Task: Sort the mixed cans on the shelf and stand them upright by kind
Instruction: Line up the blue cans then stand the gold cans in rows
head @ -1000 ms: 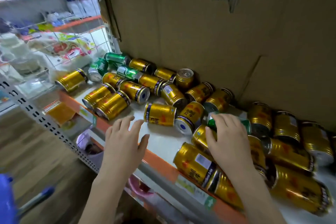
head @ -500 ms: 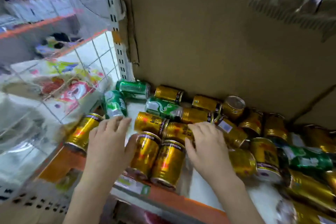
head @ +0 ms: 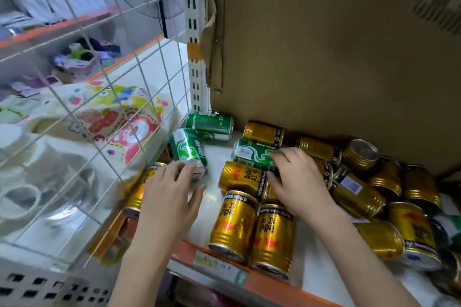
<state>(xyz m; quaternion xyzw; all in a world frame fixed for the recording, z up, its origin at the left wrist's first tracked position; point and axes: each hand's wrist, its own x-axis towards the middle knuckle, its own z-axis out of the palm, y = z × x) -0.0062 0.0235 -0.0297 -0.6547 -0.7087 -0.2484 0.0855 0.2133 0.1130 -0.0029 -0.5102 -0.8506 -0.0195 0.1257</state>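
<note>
Left hand [head: 169, 189] lies flat with fingers spread and almost straight, its fingertips touching the near end of a green can [head: 187, 149] on its side; it grips nothing. Right hand [head: 296, 182] has its fingers curled over another green can [head: 252, 153], also on its side, with the thumb down by the gold cans beneath it. Behind everything stands a big brown cardboard sheet [head: 336, 57], which backs the white shelf [head: 212, 197]; the shelf has an orange front edge carrying a small price tag [head: 219, 265] whose print is too blurred to read. To the left of the cardboard is a white wire grid [head: 99, 97], with a cartoon-printed bag [head: 119, 117] behind it. At the foot of the cardboard, in the corner, a third green can [head: 212, 125] lies sideways. Gold cans lie tumbled along the foot of the cardboard and out to its right, most on their sides. One gold can [head: 243, 177], in front of the cardboard near the right hand, shows "Red Bull" with two Chinese characters in red and a line beginning "Red Bull Vitamin". Two more gold cans [head: 234, 227] [head: 273, 237] lie side by side at the shelf's front edge, their red lettering upside down to the camera. One gold can [head: 144, 189] lies partly hidden under the left hand.
</note>
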